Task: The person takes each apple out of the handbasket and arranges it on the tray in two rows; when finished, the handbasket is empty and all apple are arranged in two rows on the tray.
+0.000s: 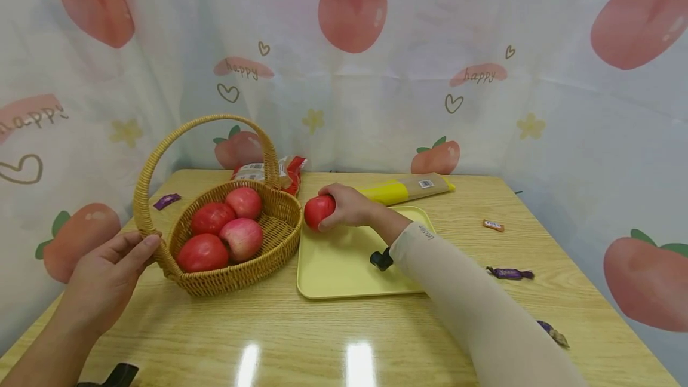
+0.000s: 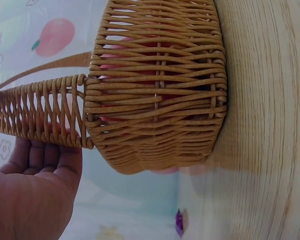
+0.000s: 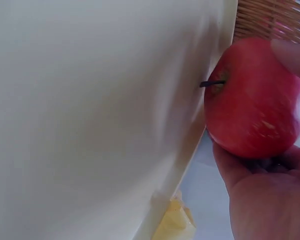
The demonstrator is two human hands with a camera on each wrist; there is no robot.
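R hand curled round red apple at yellow tray corner. L hand spread, fingers touching basket handle base; 4 apples inside.

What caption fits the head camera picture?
Right hand holds a red apple over the yellow tray; left hand steadies the basket.
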